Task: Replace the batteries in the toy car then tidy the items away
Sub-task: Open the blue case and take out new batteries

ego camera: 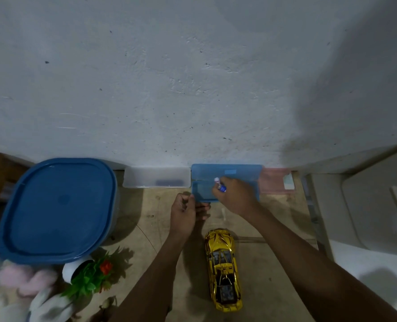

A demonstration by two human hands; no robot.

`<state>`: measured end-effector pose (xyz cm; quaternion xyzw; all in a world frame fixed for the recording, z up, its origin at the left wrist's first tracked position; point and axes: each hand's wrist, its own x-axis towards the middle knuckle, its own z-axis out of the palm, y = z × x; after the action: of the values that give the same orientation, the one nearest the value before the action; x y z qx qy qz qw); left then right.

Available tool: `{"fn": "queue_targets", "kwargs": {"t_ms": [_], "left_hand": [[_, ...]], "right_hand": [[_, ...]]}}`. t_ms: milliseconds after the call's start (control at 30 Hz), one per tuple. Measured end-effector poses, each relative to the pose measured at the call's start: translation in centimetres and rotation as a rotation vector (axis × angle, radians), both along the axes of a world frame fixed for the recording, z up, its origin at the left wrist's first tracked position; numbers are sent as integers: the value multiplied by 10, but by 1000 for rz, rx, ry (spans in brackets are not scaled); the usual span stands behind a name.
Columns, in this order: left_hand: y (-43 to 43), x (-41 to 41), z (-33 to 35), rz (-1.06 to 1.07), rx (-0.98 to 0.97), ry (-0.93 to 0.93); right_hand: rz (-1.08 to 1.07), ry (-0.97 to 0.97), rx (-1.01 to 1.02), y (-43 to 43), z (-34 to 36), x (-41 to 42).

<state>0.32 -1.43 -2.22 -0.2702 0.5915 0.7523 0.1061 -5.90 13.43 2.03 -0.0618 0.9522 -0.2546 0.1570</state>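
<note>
Holding batteries (220,185) pinched in the right grip (234,196) above the blue box (202,191).
Light, stiff, likely slippery: best pinched mid-barrel. Left grip (183,212) curls round the box corner beside it.

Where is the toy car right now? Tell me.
In the head view the gold toy car lies low, right of centre on the wooden table, between the person's two forearms, with the open blue box beyond it by the wall.
</note>
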Motion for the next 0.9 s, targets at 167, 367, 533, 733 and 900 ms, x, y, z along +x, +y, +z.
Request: {"fn": "queue_targets", "kwargs": {"t_ms": [167,367,533,733,900], "left_hand": [[1,1,3,16,14,-5],[1,2,4,19,-4,-10],[2,2,7,34,3,-26],[6,-1,7,74,-4,-35],[15,4,16,69,-381,10]], "right_hand": [[-455,-197,-646,12,7,26],[-675,-411,-935,18,8,45],[-711,-429,-994,25,-2,54],[-633,-296,-706,34,-12,61],[-329,-99,-240,42,-28,65]]}}
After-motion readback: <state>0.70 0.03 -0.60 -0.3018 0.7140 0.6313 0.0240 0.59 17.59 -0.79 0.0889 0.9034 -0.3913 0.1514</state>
